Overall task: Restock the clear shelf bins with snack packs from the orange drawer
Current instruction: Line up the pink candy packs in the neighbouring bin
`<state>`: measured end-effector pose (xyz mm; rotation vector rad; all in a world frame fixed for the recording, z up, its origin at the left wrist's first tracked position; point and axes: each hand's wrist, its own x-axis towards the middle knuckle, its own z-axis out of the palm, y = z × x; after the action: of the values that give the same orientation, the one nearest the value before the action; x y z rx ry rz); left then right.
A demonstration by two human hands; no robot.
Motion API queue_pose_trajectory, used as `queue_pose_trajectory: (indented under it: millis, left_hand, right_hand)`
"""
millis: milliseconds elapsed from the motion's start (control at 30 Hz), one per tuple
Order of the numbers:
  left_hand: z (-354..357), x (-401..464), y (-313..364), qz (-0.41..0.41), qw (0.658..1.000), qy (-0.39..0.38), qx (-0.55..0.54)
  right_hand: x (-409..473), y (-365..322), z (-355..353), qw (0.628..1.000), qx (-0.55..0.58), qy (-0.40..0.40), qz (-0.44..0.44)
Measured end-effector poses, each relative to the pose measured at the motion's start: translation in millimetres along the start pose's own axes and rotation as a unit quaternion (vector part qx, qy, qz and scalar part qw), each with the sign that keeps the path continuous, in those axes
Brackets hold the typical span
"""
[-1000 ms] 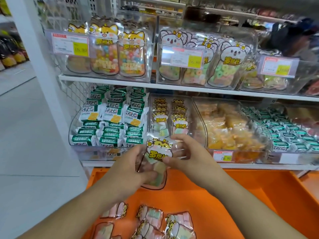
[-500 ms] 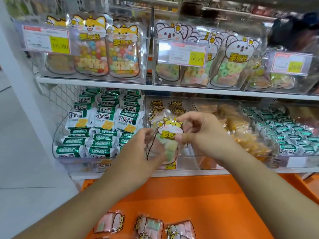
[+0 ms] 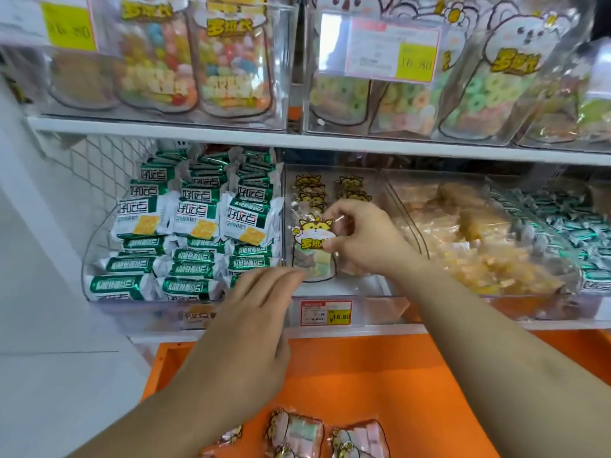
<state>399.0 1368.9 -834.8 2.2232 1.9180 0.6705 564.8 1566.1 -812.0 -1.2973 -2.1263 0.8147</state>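
Observation:
A cat-printed marshmallow snack pack [image 3: 314,246] stands upright inside the clear middle bin [image 3: 334,289] on the lower shelf. My right hand [image 3: 360,239] pinches its right edge from inside the bin. My left hand [image 3: 254,328] hovers just in front of the bin, fingers loosely together, fingertips near the pack's lower left corner, holding nothing. More of the same packs [image 3: 310,190] stand in rows behind. The orange drawer [image 3: 390,375] lies open below, with three loose snack packs [image 3: 297,431] at its front.
A bin of green-and-white cracker packs [image 3: 195,226] sits to the left, and a bin of yellow snacks [image 3: 472,239] to the right. Upper-shelf clear bins [image 3: 228,61] hold tall candy bags. A price tag [image 3: 325,312] hangs on the middle bin's front.
The pack went up from above the drawer into the middle bin. My left hand let go of it and drew back; my right hand still holds it. The camera moved closer.

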Motion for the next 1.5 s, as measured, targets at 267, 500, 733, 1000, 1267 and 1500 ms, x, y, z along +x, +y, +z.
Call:
queue_pose_trajectory:
  millis: [267,500,733,1000,1267,1500]
  left_hand:
    - [3.8,1.5,-0.7,0.006,1.000,0.010,-0.018]
    - [3.6,-0.4,-0.4,0.010,1.000,0.002,-0.015]
    - [1.0,0.3,-0.2,0.011,1.000,-0.001,-0.017]
    - [-1.8,-5.2,6.3,0.032,0.999,0.011,-0.022]
    - [-6.2,-29.0,28.8,0.007,0.988,-0.014,-0.154]
    - [28.2,-67.7,16.1,-0.141,0.962,-0.062,-0.223]
  right_hand:
    - [15.9,18.3,16.8,0.957,-0.276,0.079,-0.032]
    - [10.4,18.7,20.3,0.932,-0.346,0.096,-0.036]
    - [4.3,20.2,18.7,0.945,-0.313,0.083,-0.042]
    - [-14.5,16.0,5.7,0.953,-0.285,0.087,-0.059]
    - [-67.6,-26.4,-22.7,0.966,-0.205,0.050,-0.148]
    - [-167.6,-14.4,12.6,0.989,-0.090,-0.064,-0.095]
